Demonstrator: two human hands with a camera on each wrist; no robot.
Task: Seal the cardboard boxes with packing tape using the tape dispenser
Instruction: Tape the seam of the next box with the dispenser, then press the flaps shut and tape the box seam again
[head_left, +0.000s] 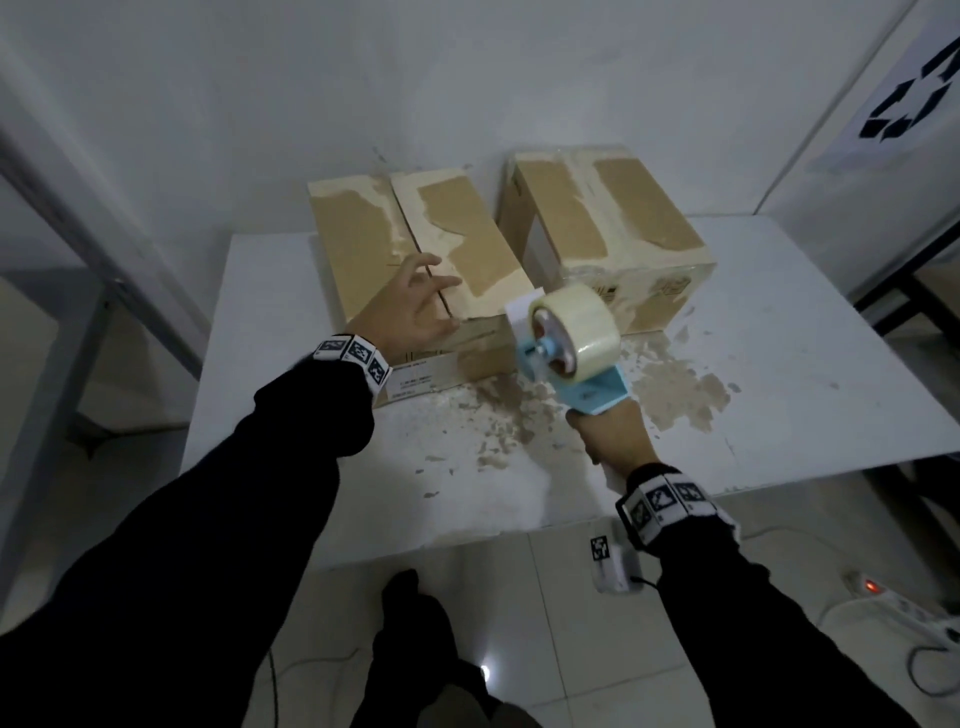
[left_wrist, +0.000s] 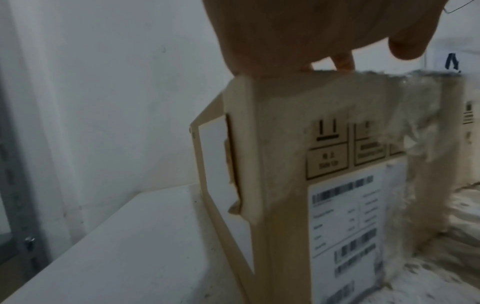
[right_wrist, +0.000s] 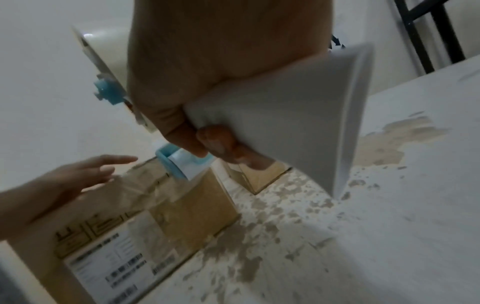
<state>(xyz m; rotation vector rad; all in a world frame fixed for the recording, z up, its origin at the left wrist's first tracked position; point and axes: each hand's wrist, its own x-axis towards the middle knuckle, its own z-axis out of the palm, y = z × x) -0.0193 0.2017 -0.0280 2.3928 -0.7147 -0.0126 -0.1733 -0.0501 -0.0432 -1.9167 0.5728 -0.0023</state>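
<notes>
While right hand (head_left: 613, 441) grips dispenser (head_left: 571, 343) — left hand (head_left: 410, 306) spread.

Matt brown cardboard boxes (head_left: 415, 260), their facing torn to rough pale patches, beside a glossy clear tape roll (head_left: 576, 325) on a smooth blue plastic dispenser (head_left: 592, 392), on a scuffed white table (head_left: 779, 364)

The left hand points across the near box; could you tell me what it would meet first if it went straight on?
Probably the tape dispenser held by the right hand: the left hand reaches over the near box toward it, though depth is unclear.
</notes>
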